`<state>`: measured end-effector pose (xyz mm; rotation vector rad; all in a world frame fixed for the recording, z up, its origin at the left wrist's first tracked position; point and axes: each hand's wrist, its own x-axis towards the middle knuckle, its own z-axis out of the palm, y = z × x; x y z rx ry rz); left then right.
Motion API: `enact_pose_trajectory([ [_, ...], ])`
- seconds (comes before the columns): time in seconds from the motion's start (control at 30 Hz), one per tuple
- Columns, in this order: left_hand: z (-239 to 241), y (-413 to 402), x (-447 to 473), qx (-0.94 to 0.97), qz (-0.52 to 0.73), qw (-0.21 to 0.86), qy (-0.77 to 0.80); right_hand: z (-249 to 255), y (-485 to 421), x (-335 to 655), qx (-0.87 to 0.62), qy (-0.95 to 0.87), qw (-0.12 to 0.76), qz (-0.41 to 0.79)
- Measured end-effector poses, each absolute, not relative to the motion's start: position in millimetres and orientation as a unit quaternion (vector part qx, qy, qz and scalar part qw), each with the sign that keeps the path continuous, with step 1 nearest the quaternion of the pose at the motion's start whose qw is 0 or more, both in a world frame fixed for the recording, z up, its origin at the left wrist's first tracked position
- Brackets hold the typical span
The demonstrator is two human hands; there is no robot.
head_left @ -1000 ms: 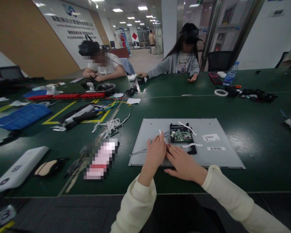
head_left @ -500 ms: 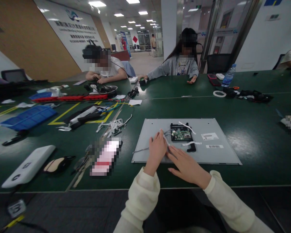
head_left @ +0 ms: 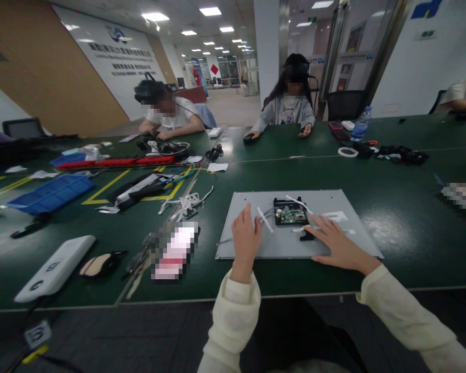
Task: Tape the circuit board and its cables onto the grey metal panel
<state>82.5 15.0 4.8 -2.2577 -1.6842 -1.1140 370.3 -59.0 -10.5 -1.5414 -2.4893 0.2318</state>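
A grey metal panel (head_left: 345,201) lies flat on the green table (head_left: 392,176) in front of me. A small green circuit board (head_left: 289,213) in a black frame sits near its middle, with white tape strips (head_left: 264,219) and thin grey wires beside it. My left hand (head_left: 246,238) rests flat on the panel's left part, fingers together and stretched out, just left of a tape strip. My right hand (head_left: 335,242) lies flat and spread on the panel's right part, below and right of the board. Neither hand holds anything.
To my left lie a pixelated item (head_left: 174,250), a white device (head_left: 55,268), loose cables (head_left: 184,203) and a blue tray (head_left: 49,192). A tape roll (head_left: 347,152) and water bottle (head_left: 360,125) stand far right. Two people (head_left: 287,106) sit across the table.
My right hand has moved rightward, away from my left hand, to the panel's right part. My left hand has stayed about where it was. The view has tilted up a little.
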Motion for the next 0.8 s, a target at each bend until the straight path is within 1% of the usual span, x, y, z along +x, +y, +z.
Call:
enact_pose_trajectory([
  [0.23,4,13,81,-0.740,-0.401,0.051,-0.538,-17,-60,373,-0.524,-0.841,0.100,0.087],
  [0.4,5,11,78,-0.743,-0.386,0.051,-0.544,-25,-55,384,-0.551,-0.825,0.100,0.077],
  [0.57,7,10,78,-0.754,-0.365,0.042,-0.544,-40,-44,400,-0.624,-0.774,0.103,0.034],
  [0.8,9,9,79,-0.770,-0.337,0.018,-0.542,-57,-34,416,-0.751,-0.652,0.103,-0.013],
])
